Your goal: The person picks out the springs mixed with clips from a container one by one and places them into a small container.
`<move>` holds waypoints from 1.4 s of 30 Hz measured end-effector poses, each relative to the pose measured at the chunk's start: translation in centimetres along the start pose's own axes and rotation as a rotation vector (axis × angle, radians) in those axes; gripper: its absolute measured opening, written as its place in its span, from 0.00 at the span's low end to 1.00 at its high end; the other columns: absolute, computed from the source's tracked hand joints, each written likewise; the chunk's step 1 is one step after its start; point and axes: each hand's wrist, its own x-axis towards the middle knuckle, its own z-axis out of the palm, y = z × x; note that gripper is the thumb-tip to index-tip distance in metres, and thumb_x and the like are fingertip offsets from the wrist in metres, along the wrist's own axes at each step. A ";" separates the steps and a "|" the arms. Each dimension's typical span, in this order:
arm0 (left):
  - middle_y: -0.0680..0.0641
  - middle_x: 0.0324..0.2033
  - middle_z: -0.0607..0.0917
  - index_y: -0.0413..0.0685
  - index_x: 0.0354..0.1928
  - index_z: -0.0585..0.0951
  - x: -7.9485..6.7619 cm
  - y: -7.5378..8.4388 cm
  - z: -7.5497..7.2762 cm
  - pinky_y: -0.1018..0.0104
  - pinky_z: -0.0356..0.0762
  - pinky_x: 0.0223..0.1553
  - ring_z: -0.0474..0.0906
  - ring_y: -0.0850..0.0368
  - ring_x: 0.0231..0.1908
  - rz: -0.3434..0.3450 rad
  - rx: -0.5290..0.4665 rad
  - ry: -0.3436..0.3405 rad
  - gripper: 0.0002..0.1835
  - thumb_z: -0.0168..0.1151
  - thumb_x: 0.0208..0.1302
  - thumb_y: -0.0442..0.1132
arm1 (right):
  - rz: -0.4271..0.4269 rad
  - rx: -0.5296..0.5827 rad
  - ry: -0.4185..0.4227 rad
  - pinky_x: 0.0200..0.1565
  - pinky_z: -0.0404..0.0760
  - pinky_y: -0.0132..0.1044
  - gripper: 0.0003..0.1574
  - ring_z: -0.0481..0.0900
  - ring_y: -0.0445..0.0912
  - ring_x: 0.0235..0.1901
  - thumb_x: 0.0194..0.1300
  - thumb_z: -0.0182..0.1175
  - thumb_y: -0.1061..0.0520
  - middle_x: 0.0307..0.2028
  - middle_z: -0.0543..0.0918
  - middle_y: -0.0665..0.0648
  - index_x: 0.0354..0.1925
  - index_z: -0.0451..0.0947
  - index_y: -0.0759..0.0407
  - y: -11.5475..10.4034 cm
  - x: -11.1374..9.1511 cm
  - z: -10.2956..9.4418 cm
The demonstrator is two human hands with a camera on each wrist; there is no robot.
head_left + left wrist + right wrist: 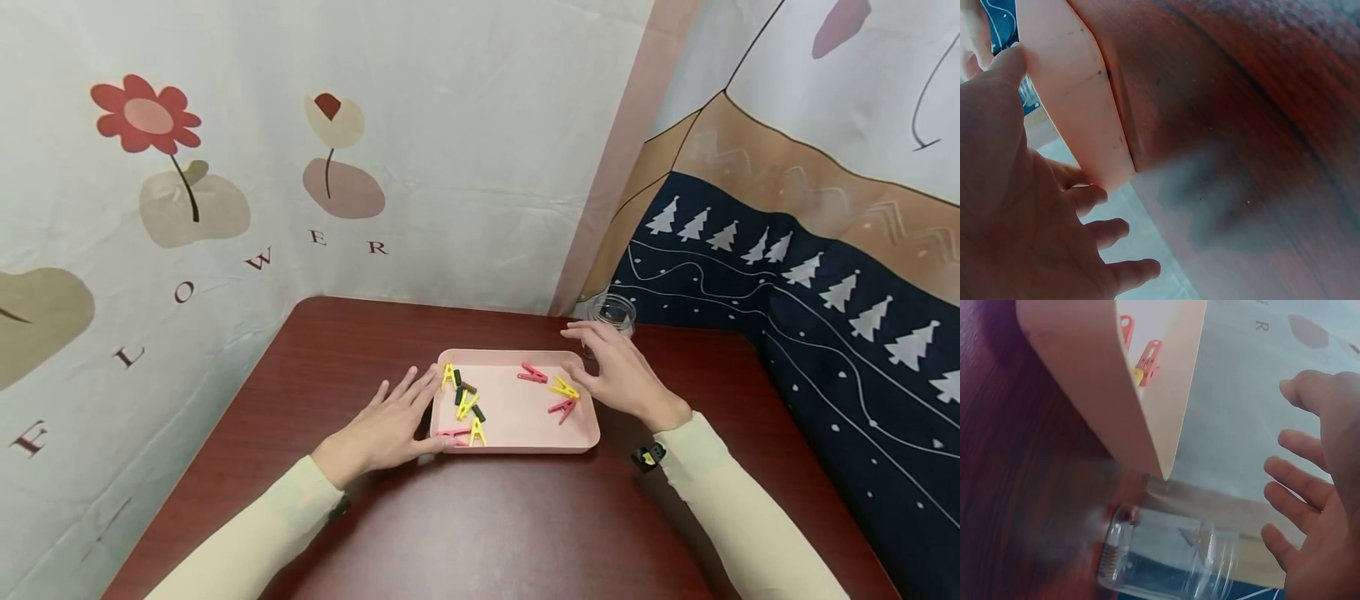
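A shallow pink tray [517,417] lies on the table. Toward its left side are yellow clothespins [467,406], a pink clothespin [453,432] and several small dark green pieces [477,412]. Two red-pink clothespins [533,374] and a yellow one lie toward the right. My left hand [386,425], fingers extended, touches the tray's left rim, with the thumb at its near left corner. Beyond the right rim hovers my right hand [618,371], fingers apart and holding nothing. Just behind it stands a clear jar [1160,550], partly hidden in the head view, with something small and red near its bottom.
The dark red-brown table [480,525] reaches a pale flower-printed curtain [465,150] at the back. On the right hangs navy cloth [750,258] with white trees. A dark band [648,456] sits on the right wrist.
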 end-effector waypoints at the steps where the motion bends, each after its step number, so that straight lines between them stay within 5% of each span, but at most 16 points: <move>1: 0.43 0.97 0.52 0.46 0.96 0.56 0.0 0.0 0.0 0.18 0.53 0.89 0.49 0.31 0.95 0.001 0.008 0.001 0.59 0.66 0.80 0.74 | -0.009 -0.004 -0.011 0.81 0.78 0.71 0.37 0.78 0.62 0.80 0.78 0.76 0.47 0.80 0.81 0.61 0.79 0.81 0.52 -0.2 0.1 0.1; 28: 0.42 0.96 0.54 0.45 0.95 0.57 0.0 0.2 0.0 0.17 0.55 0.88 0.52 0.30 0.94 0.015 0.072 0.028 0.58 0.65 0.81 0.74 | -0.196 -0.052 -0.263 0.76 0.83 0.61 0.30 0.84 0.56 0.71 0.78 0.78 0.49 0.68 0.89 0.57 0.73 0.87 0.52 -4.4 3.5 2.3; 36: 0.41 0.96 0.54 0.46 0.96 0.57 0.0 0.2 0.1 0.16 0.55 0.87 0.52 0.30 0.94 0.017 0.070 0.029 0.59 0.64 0.81 0.75 | -0.249 -0.038 -0.430 0.72 0.87 0.61 0.26 0.82 0.56 0.73 0.80 0.75 0.52 0.73 0.87 0.57 0.72 0.88 0.48 -5.2 4.5 3.3; 42: 0.41 0.96 0.54 0.46 0.96 0.56 0.0 0.2 0.0 0.16 0.54 0.87 0.52 0.30 0.94 0.012 0.060 0.034 0.60 0.63 0.80 0.77 | -0.367 -0.036 -0.515 0.79 0.82 0.56 0.24 0.83 0.56 0.74 0.79 0.76 0.56 0.70 0.89 0.58 0.69 0.89 0.53 -6.2 5.3 4.0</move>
